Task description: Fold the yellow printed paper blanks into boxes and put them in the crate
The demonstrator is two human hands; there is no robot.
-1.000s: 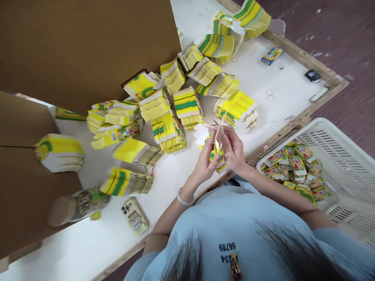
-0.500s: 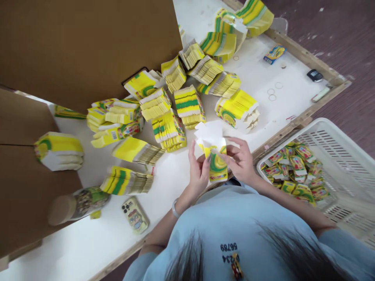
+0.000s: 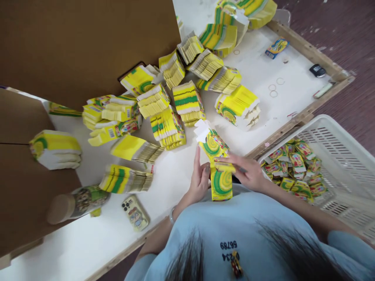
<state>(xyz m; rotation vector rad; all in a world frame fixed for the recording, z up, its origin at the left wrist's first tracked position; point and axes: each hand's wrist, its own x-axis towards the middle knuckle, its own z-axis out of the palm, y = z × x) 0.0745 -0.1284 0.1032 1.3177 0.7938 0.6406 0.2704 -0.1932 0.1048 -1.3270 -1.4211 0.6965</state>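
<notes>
Between my hands, near the table's front edge, are yellow-green carton pieces. The upper carton (image 3: 211, 145) has white flaps at its far end. A lower yellow carton panel (image 3: 222, 183) with a green swirl hangs toward my shirt. My left hand (image 3: 200, 177) holds the cartons from the left side, index finger stretched along the upper one. From the right, my right hand (image 3: 246, 169) grips them near the middle, its fingers across the place where the two parts meet. Whether these parts are joined is unclear.
Bundles of flat yellow cartons (image 3: 168, 127) spread over the white table (image 3: 175, 171). A phone (image 3: 135, 212) and a jar (image 3: 79, 203) stand left. Right is a white basket (image 3: 336, 136) holding small boxes (image 3: 299, 162). Cardboard boxes (image 3: 88, 47) rise at the back left.
The carton has turned in my hands; its printed side now shows above, and a yellow panel hangs lower. My right hand has moved slightly right and nearer my body.
</notes>
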